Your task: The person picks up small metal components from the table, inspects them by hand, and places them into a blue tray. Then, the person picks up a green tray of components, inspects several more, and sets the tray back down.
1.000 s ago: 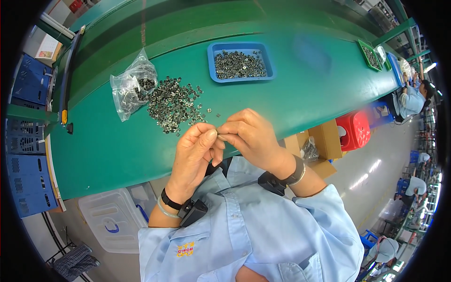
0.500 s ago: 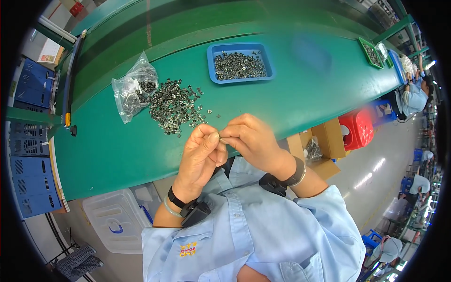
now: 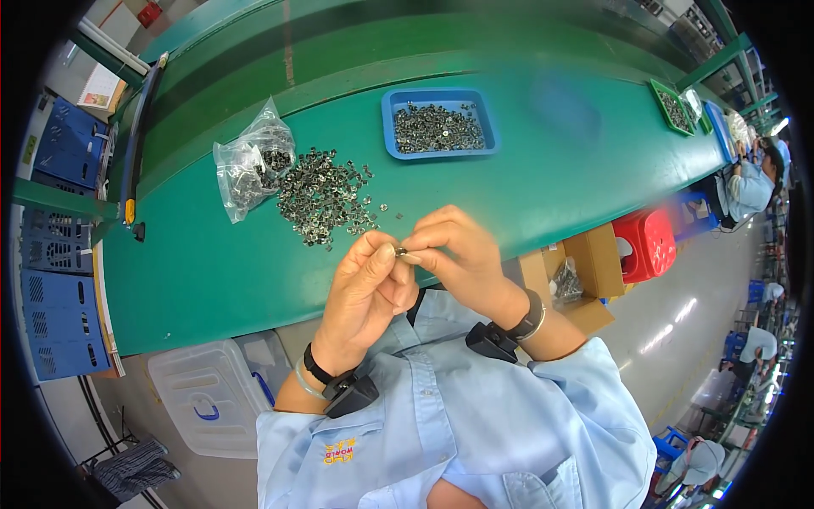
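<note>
Between my fingertips is a small dark metal part (image 3: 401,252), its exact kind too small to make out. My left hand (image 3: 365,284) pinches it from the left, thumb against forefinger. From the other side my right hand (image 3: 458,259) pinches it too, and the two hands nearly meet at the bench's near edge. Just beyond them lies a loose pile of small metal parts (image 3: 318,197), silver and black. A clear plastic bag (image 3: 242,174) with more of these parts rests against the pile's left side. Behind, a blue tray (image 3: 445,155) holds many similar small pieces.
The green bench (image 3: 195,288) runs across in front of me. A lidded clear plastic box (image 3: 203,394) stands below on the left. At right are an open cardboard box (image 3: 598,259) and a red stool (image 3: 649,246). Co-workers (image 3: 750,187) sit farther right; a green tray (image 3: 671,109) is at the far end.
My fingertips have parted slightly, and the small dark metal part now shows between them. The view has shifted a little; the pile, bag and tray lie as before.
</note>
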Action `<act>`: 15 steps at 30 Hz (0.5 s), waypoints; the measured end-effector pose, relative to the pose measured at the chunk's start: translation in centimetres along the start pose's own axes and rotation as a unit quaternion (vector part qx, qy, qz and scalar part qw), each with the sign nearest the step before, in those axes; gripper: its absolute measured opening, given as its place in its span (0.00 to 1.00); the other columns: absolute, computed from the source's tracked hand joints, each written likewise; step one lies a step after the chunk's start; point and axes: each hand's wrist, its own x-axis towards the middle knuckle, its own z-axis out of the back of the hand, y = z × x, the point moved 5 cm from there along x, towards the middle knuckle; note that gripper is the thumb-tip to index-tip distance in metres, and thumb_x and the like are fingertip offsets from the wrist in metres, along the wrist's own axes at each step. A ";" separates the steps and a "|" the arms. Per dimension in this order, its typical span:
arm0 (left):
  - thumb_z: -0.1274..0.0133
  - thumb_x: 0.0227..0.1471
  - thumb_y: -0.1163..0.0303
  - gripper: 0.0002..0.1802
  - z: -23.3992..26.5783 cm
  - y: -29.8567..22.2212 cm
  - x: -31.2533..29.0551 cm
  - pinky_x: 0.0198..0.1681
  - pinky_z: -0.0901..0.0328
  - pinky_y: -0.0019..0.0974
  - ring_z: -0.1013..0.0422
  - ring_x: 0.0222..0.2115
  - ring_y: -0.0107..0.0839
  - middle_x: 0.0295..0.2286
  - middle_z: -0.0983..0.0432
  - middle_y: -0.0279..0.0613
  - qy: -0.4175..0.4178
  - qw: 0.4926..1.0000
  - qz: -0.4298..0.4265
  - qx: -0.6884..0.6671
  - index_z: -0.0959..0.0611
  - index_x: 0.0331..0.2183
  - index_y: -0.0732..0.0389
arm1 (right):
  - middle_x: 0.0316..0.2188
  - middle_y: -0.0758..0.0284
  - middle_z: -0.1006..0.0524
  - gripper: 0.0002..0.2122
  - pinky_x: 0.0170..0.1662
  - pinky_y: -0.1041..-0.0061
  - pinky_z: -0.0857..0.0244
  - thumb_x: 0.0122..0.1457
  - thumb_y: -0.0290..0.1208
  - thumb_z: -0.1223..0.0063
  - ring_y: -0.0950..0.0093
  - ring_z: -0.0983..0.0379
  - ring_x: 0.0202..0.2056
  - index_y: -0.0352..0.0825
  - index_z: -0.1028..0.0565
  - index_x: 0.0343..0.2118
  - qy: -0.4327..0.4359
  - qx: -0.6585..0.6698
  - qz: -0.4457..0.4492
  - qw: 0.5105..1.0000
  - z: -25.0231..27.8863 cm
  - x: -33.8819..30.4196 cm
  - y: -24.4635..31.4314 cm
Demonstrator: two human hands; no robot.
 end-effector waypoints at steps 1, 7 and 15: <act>0.54 0.60 0.66 0.07 0.0 0.1 0.0 0.18 0.42 0.27 0.34 0.17 0.25 0.23 0.28 0.38 0.000 1.000 0.000 0.000 0.29 0.34 0.59 | 0.30 0.68 0.25 0.06 0.34 0.76 0.34 0.49 0.23 0.40 0.74 0.28 0.32 0.36 0.24 0.31 0.000 0.000 0.000 1.000 0.0 0.0 0.0; 0.52 0.59 0.65 0.08 0.1 0.2 0.2 0.17 0.43 0.28 0.35 0.17 0.25 0.21 0.29 0.37 0.007 1.000 0.006 0.002 0.29 0.33 0.58 | 0.29 0.69 0.25 0.05 0.33 0.77 0.34 0.49 0.24 0.40 0.75 0.28 0.31 0.37 0.23 0.29 0.010 -0.002 0.000 1.000 0.1 0.0 0.1; 0.49 0.57 0.65 0.09 0.2 -0.5 0.2 0.17 0.44 0.28 0.35 0.16 0.26 0.20 0.30 0.36 -0.011 0.996 0.018 0.083 0.29 0.33 0.59 | 0.29 0.70 0.25 0.04 0.32 0.76 0.33 0.49 0.24 0.39 0.75 0.28 0.31 0.38 0.22 0.28 0.032 -0.017 0.006 0.999 0.2 0.1 0.0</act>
